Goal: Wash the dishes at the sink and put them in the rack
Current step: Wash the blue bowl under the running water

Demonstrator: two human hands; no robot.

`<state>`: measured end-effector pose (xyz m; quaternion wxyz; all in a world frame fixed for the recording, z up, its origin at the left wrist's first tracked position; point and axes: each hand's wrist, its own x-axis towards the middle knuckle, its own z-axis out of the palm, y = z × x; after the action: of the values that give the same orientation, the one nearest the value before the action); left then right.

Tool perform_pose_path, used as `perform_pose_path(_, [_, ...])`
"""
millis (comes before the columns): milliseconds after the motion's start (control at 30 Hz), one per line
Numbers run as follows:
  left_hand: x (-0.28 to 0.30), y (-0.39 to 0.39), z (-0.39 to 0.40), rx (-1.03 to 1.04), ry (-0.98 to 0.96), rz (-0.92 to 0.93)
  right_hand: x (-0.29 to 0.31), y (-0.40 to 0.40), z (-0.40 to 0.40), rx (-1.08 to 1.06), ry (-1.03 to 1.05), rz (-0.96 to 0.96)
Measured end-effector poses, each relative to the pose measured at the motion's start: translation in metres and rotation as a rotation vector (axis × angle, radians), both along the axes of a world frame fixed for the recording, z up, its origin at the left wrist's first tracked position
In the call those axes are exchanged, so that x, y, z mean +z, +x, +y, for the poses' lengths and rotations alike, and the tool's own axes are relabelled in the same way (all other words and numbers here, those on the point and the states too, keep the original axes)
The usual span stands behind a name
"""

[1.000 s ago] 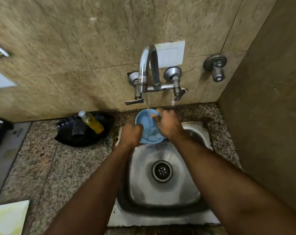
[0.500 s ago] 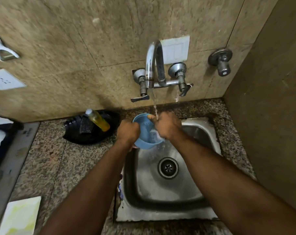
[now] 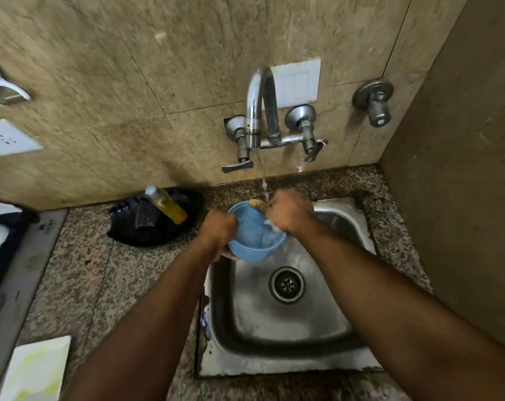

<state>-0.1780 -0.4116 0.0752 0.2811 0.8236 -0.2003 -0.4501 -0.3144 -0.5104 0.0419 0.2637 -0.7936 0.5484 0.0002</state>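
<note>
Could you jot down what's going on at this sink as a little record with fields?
dish: blue bowl, tilted over the sink
left hand: grips the bowl's left side
right hand: fingers inside the bowl, rubbing it seems
tap: running, stream lands at the right hand
drain: open, uncovered
counter left: soap bottle on black tray
rack: not in view

Home kitchen, steel sink (image 3: 289, 337), wall tap (image 3: 260, 105), granite counter (image 3: 80, 285), dish-soap bottle (image 3: 167, 205)
</note>
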Motion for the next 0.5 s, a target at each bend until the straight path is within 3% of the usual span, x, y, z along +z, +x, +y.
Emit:
perform_pose_path(133, [-0.005,-0.002,-0.001,-0.037,-0.008,0.016,0.009,-0.003,-0.005,-0.003,0.027,0.108])
perform_pose_path(200, [-0.015,-0.002,-0.006,-0.074,-0.066,0.009,0.002,-0.009,-0.001,-0.117,0.183,0.018])
perform_pose_path(367, [-0.06,-0.004,-0.013,0.123,-0.253,0.156,-0.02,-0.021,0.005,-0.37,0.663,-0.793])
perform_pose_path(433, [-0.08,-0.011,-0.018,0.24,-0.225,0.103,-0.018,-0.021,0.007,-0.322,0.617,-0.792])
perform_pose_path(500, [-0.083,-0.029,-0.023,0.286,-0.153,0.007,-0.018,-0.015,0.01,-0.301,0.327,-0.673])
